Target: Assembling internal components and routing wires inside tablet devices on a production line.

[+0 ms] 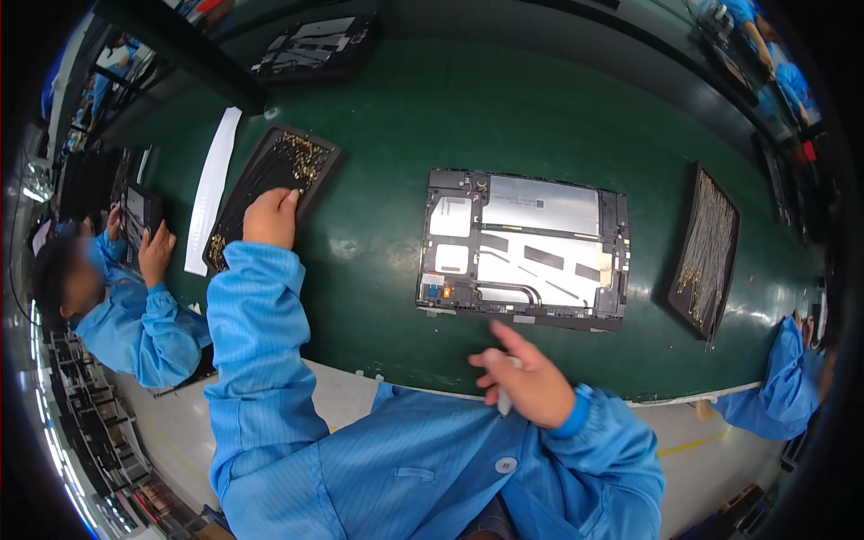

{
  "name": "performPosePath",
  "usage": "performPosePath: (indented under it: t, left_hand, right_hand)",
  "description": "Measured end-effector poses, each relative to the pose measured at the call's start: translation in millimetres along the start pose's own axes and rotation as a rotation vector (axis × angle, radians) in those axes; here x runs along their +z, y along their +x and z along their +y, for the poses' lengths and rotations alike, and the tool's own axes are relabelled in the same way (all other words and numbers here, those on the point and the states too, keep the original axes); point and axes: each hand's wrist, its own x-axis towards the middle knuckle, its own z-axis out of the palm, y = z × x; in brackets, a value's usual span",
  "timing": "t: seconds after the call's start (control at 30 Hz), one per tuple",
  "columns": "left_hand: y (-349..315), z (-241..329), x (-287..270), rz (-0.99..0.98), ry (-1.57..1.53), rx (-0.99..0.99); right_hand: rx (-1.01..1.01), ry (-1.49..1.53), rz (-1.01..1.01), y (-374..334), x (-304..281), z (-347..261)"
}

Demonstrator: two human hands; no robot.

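My left hand (pixel 270 219) is over a dark tray (pixel 333 160) of thin black cables (pixel 270 175) with gold-coloured ends. Its thumb and fingertips are pressed together among the cables; what they pinch is too small to make out. My right hand (pixel 531 382) hovers by the table's near edge, index finger stretched out, the other fingers curled round a slim whitish pen-like tool (pixel 505 399). Just beyond that hand lies an opened flat device (pixel 540 211), perhaps a tablet or laptop, with silver plates, a black frame and cabling inside. The right hand appears apart from it.
A long white strip (pixel 213 189) lies left of the cable tray. On the right stands another dark tray (pixel 736 225) with grey cables. A similar opened device (pixel 315 45) sits at the back. At left a co-worker (pixel 135 324) holds a device; a blue sleeve (pixel 774 387) shows at right.
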Motion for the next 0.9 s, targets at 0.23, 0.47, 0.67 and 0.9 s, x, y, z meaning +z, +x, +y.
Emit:
performPosePath:
  t: [0.23, 0.47, 0.67, 0.9]
  left_hand:
    - [4.0, -19.4, 3.2, 0.268, -0.045, 0.078]
    - [-8.9, -22.9, 9.4, 0.232, -0.091, -0.059]
    - [-38.2, 12.8, 18.3, 0.262, -0.03, 0.082]
    - [-33.1, 34.8, 2.0, 0.208, -0.007, 0.052]
  right_hand:
    - [-0.213, -0.421, 0.066, 39.6, 19.6, -10.7]
    - [-0.177, -0.366, 0.111, 42.8, 25.3, -15.1]
    - [-0.122, -0.274, 0.105, 42.5, 25.1, -17.7]
    - [-0.122, -0.212, 0.137, 48.6, 27.5, -29.6]
